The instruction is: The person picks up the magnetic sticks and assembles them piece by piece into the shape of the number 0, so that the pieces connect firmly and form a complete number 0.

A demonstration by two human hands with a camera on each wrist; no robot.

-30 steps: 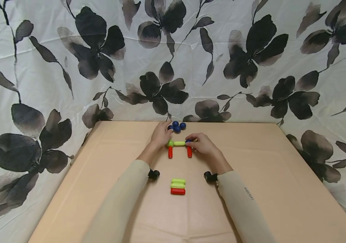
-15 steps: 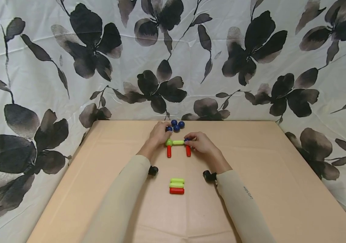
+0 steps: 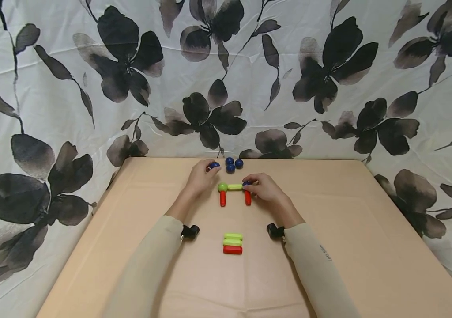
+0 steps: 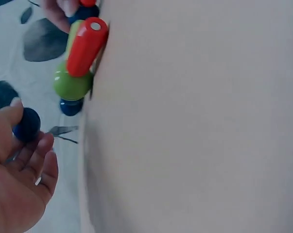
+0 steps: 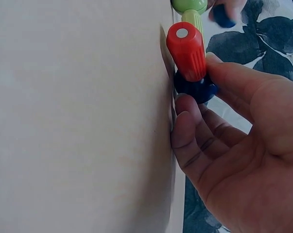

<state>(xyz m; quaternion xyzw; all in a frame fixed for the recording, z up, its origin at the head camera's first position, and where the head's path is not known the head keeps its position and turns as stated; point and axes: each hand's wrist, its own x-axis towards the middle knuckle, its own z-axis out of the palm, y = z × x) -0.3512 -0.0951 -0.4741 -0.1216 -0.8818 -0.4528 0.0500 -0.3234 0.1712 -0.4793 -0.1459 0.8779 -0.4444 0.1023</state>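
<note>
My left hand (image 3: pixel 199 177) pinches a dark blue ball (image 3: pixel 214 165) between thumb and fingers; the same ball shows in the left wrist view, raised between the fingertips. To its right lies a joined piece of magnetic sticks and balls. A green ball (image 3: pixel 222 187) forms its left corner, a green stick (image 3: pixel 234 187) runs across, and red sticks (image 3: pixel 222 198) point toward me from both corners. My right hand (image 3: pixel 265 187) pinches the blue ball (image 5: pixel 197 90) at the right corner, its fingers partly covering it in the head view.
Several blue balls (image 3: pixel 230 168) sit together behind the joined piece, close to the table's far edge. Nearer me, two green sticks (image 3: pixel 232 239) and a red stick (image 3: pixel 232 250) lie side by side. A flower-patterned cloth (image 3: pixel 265 88) hangs behind the table (image 3: pixel 329 212).
My left hand has drawn one blue ball away from the group, leftward. The right hand keeps its hold on the corner ball, and the joined piece stays put.
</note>
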